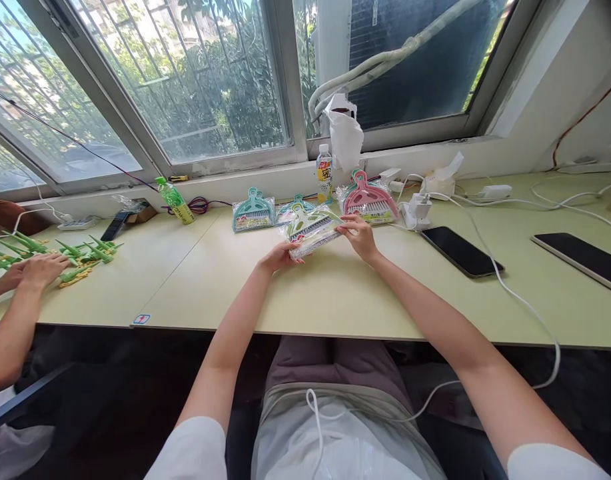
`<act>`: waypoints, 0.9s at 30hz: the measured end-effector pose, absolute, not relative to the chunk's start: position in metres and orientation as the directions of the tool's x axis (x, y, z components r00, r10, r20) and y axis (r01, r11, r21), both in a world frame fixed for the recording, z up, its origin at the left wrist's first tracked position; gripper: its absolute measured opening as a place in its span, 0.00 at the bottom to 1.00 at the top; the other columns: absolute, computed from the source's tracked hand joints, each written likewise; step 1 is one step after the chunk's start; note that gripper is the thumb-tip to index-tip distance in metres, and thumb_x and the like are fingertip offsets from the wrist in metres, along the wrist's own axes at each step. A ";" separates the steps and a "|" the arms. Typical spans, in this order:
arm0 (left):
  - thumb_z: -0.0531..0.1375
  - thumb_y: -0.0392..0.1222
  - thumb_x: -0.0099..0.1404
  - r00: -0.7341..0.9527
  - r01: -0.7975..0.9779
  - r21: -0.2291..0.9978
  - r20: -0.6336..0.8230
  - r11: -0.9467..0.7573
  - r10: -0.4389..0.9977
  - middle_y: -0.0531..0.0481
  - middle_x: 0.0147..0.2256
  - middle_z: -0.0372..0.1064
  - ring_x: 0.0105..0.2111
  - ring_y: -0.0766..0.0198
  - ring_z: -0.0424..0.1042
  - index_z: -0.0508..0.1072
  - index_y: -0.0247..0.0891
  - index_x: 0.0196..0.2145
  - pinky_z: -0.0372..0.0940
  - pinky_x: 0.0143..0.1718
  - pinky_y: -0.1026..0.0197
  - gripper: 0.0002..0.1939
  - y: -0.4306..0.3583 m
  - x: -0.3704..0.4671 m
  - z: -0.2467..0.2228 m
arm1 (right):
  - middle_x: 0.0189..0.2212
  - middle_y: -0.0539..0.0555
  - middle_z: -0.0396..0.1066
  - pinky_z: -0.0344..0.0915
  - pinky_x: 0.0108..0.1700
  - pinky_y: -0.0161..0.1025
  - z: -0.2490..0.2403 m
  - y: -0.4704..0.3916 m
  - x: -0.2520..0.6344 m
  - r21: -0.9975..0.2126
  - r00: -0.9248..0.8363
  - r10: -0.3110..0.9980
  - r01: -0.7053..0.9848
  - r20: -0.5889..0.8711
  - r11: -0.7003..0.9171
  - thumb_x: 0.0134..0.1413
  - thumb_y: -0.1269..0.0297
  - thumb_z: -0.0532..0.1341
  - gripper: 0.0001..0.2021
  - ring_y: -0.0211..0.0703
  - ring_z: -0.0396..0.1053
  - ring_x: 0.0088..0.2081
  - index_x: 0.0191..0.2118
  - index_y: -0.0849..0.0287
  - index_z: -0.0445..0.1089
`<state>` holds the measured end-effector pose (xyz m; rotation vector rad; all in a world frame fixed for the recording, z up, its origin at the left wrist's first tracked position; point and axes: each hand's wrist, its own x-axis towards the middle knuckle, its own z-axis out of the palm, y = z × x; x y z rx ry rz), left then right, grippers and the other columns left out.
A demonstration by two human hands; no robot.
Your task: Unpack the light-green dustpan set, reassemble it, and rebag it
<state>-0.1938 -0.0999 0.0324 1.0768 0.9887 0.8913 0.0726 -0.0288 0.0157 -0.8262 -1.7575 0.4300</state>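
Note:
A green mini brush and dustpan set in clear wrapping point(315, 231) is tilted above the table between my hands. My left hand point(281, 257) grips its lower left corner, and my right hand point(358, 236) pinches its right end. Just behind it lies a teal wrapped set point(289, 211), partly covered by the held one. Another teal wrapped set point(254, 212) lies to the left. To the right, a pink wrapped set point(369, 202) rests near the wall.
Behind stand a yellow-labelled bottle point(324, 175) and a green bottle point(175, 200). A black phone point(462, 251), a second phone point(585, 259) and white cables are on the right. At far left, another person's hands point(42, 268) touch green-and-yellow pieces point(102, 250).

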 end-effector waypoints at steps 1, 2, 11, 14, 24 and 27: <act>0.55 0.36 0.65 0.315 -0.084 0.969 -0.194 0.231 0.929 0.33 0.36 0.78 0.24 0.61 0.77 0.63 0.22 0.56 0.71 0.25 0.64 0.23 -0.101 -0.194 0.033 | 0.47 0.55 0.73 0.64 0.55 0.50 0.015 -0.029 0.072 -0.648 -0.155 0.710 0.312 0.687 0.695 0.60 0.53 0.61 0.12 0.50 0.70 0.50 0.36 0.50 0.80; 0.56 0.37 0.66 0.319 -0.070 0.972 -0.189 0.222 0.928 0.33 0.37 0.78 0.24 0.60 0.77 0.63 0.23 0.56 0.71 0.26 0.64 0.23 -0.102 -0.195 0.034 | 0.46 0.55 0.73 0.65 0.55 0.50 0.014 -0.029 0.071 -0.651 -0.150 0.710 0.304 0.688 0.695 0.60 0.53 0.61 0.12 0.50 0.70 0.50 0.37 0.50 0.80; 0.58 0.39 0.64 0.351 0.002 0.976 -0.206 0.219 0.914 0.35 0.36 0.78 0.27 0.58 0.78 0.60 0.27 0.59 0.73 0.28 0.61 0.28 -0.103 -0.201 0.034 | 0.49 0.57 0.70 0.68 0.51 0.49 0.004 -0.032 0.063 -0.701 -0.192 0.747 0.257 0.637 0.665 0.59 0.59 0.61 0.10 0.51 0.68 0.52 0.39 0.51 0.80; 0.59 0.39 0.63 0.338 0.002 0.979 -0.194 0.205 0.921 0.36 0.36 0.78 0.27 0.58 0.78 0.62 0.28 0.58 0.73 0.29 0.61 0.27 -0.104 -0.198 0.034 | 0.51 0.57 0.69 0.69 0.50 0.48 0.002 -0.032 0.063 -0.768 -0.189 0.802 0.233 0.566 0.597 0.56 0.63 0.62 0.12 0.48 0.70 0.48 0.44 0.52 0.79; 0.63 0.43 0.60 0.361 0.057 0.977 -0.210 0.204 0.909 0.34 0.37 0.77 0.26 0.56 0.78 0.64 0.30 0.55 0.71 0.24 0.61 0.27 -0.103 -0.201 0.033 | 0.37 0.54 0.76 0.77 0.40 0.40 0.004 -0.031 0.060 -0.987 -0.340 0.940 -0.158 0.020 -0.037 0.50 0.69 0.67 0.11 0.41 0.75 0.35 0.42 0.60 0.74; 0.63 0.44 0.61 0.346 0.078 0.977 -0.211 0.196 0.914 0.34 0.36 0.77 0.24 0.58 0.77 0.64 0.29 0.54 0.71 0.23 0.62 0.26 -0.103 -0.198 0.031 | 0.37 0.55 0.76 0.78 0.36 0.38 0.007 -0.033 0.062 -0.979 -0.325 0.946 -0.193 0.003 -0.064 0.50 0.71 0.67 0.08 0.40 0.75 0.34 0.38 0.61 0.73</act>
